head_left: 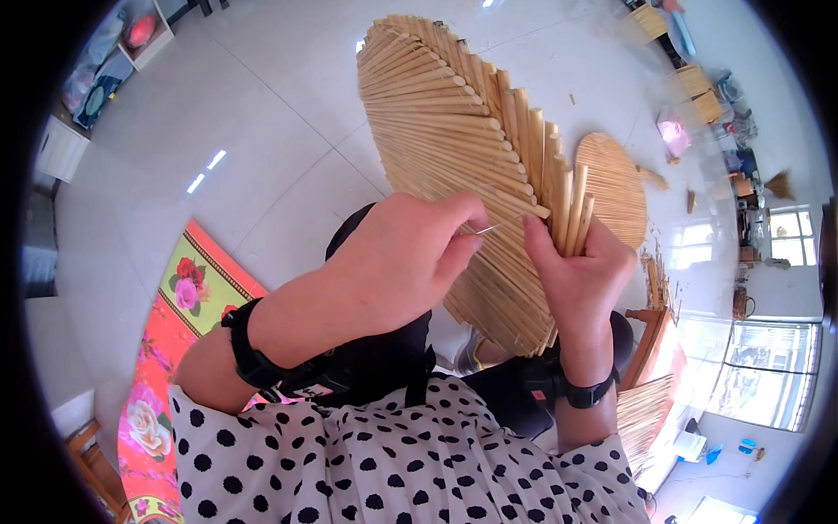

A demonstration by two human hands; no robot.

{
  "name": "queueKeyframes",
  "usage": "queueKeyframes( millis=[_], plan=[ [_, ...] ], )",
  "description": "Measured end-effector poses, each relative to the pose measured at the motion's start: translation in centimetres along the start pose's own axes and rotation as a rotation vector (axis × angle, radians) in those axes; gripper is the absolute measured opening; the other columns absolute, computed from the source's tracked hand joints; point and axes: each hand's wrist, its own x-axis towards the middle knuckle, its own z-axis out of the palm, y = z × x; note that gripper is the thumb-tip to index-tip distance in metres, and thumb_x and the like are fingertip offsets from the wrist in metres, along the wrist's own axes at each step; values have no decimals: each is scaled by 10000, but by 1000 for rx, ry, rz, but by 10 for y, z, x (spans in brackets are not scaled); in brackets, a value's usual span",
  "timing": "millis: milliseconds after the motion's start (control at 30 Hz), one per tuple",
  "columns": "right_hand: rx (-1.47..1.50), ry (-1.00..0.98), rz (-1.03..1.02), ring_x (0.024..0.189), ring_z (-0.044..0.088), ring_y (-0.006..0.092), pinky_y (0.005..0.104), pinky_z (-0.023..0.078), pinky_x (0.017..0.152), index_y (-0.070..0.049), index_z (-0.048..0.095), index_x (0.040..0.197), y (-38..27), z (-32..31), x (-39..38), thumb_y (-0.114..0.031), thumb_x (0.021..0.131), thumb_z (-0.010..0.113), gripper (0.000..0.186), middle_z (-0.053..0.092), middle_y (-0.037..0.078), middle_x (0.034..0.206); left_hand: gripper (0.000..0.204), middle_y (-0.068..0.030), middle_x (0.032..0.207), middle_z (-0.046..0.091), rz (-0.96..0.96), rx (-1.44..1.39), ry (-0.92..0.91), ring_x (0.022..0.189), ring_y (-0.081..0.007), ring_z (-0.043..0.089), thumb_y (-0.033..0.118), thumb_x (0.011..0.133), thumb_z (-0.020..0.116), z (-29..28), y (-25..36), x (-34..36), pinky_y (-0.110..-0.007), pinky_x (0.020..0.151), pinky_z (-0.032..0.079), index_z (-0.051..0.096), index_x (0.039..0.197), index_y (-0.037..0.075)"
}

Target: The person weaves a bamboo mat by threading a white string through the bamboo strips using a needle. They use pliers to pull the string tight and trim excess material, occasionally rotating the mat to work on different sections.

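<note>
A large leaf-shaped piece made of pale straw stalks (436, 148) stands tilted over my lap, its stalks laid side by side with cut ends stepping along a middle ridge. My left hand (410, 240) is closed in a pinch on a thin needle (487, 230), which points toward the stalks. At the piece's right edge, my right hand (587, 275) wraps round several upright stalk ends (572, 205), its thumb pressed near the ridge. The palm side of the right hand is partly hidden.
A second, rounded straw piece (614, 179) lies on the tiled floor beyond my right hand. To the right are a bundle of loose stalks (644, 410) and a wooden frame (650, 349). Floral red cloth (148, 393) spreads at left. Shelves with bags (105, 87) stand far left.
</note>
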Motion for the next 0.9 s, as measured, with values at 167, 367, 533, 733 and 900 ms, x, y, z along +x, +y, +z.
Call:
queueKeyframes(
  millis=[167,367,533,733,900],
  plan=[
    [-22,1,-40,500,416,60,270,419,469,20,666,762,-7,4,5,-205,745,793,259,537,69,534,93,-9,650,525,-160,-338,-62,555,-62,448,86,940,572,-4,-5,-1,-234,489,354,552,916,-1],
    [21,-64,-90,462,504,136,301,446,478,10,690,802,-12,11,7,-207,746,787,244,580,103,566,113,32,649,472,-451,-626,-162,541,-23,357,99,957,563,-21,1,-8,-195,464,255,549,878,20],
    [-109,-50,-137,449,505,179,317,445,479,7,676,772,-8,12,20,-227,773,764,251,575,120,569,115,30,654,475,-476,-611,-158,544,-24,371,100,962,553,-27,-6,-18,-191,462,271,556,891,10],
    [-104,4,-64,450,520,183,329,449,494,11,665,742,20,2,49,-253,787,751,282,560,121,541,75,13,640,523,-488,-523,-108,568,-42,467,69,937,556,-31,-32,-55,-207,494,358,570,903,4],
    [-35,30,8,452,512,140,319,448,497,30,668,743,17,5,50,-265,772,762,311,573,102,532,79,-17,675,551,-237,-538,124,560,-61,489,56,942,525,-36,-21,-53,-202,509,383,579,923,1]
  ],
)
